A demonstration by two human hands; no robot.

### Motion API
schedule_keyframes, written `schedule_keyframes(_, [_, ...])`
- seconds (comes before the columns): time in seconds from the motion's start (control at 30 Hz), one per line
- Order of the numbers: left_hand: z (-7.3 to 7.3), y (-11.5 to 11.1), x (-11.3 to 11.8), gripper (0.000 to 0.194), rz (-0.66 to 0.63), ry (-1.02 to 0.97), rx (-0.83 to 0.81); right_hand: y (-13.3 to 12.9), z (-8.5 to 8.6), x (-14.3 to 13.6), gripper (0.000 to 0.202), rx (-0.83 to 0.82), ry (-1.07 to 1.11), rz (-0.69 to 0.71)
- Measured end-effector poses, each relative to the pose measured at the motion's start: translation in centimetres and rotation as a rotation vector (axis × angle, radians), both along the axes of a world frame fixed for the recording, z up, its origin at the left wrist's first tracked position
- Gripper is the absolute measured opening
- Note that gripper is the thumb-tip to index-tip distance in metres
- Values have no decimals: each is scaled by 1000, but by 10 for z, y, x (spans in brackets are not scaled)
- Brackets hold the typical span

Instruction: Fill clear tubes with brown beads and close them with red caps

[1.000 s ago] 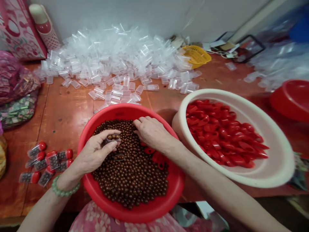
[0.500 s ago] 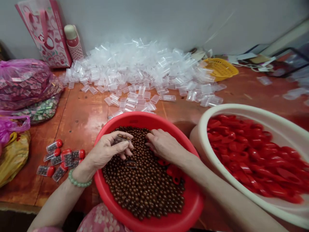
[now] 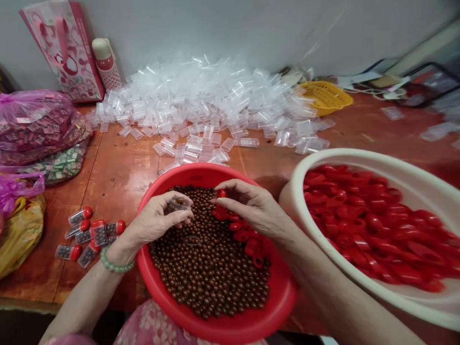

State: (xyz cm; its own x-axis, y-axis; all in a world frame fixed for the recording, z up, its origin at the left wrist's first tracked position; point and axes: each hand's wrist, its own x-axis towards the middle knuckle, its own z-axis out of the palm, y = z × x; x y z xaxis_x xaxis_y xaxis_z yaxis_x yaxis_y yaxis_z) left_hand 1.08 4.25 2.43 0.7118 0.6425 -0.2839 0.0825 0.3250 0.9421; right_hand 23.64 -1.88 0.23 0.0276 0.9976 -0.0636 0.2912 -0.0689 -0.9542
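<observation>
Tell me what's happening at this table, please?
Someone's bare left hand holds a small clear plastic container, while the right hand pinches a small red plastic piece. Both are above a round red plastic basin of shiny brown beads. Red-capped, bead-filled containers lie left of the basin.

gap btwn L hand (image 3: pixel 158 218) & R hand (image 3: pixel 258 208) over beads (image 3: pixel 212 273), white tub (image 3: pixel 301 194) blocks R, clear cases (image 3: pixel 204 103) behind
</observation>
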Motion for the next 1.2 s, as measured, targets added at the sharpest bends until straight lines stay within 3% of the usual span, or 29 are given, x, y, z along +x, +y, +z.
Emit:
schedule_keyframes(0.1, [-1,-2,5,25,23,65,14,2,4,-11,32,-42,338,-108])
schedule_keyframes(0.3, [-1,-12,15,30,117,4,-101,11,6,-33,36,107,550,-255])
schedule_keyframes(0.5, [-4,-18,19,34,192,-37,-115,2,8,-33,30,183,309,-241])
schedule_keyframes(0.63, [-7,-17,20,30,237,0,-58,-2,11,-24,19,366,-104,-52])
schedule_keyframes(0.73, [-10,-16,20,26,227,25,-11,-3,7,-22,18,428,-287,125])
schedule_keyframes(0.97, [-15,-14,19,27,212,-34,-84,-9,-5,-27,27,417,-387,221])
schedule_keyframes(1.1, [-14,-12,17,34,156,-89,-211,-8,0,-23,28,358,-334,206])
schedule_keyframes(1.2, [-12,-9,16,37,114,-72,-226,-4,9,-18,28,274,-221,118])
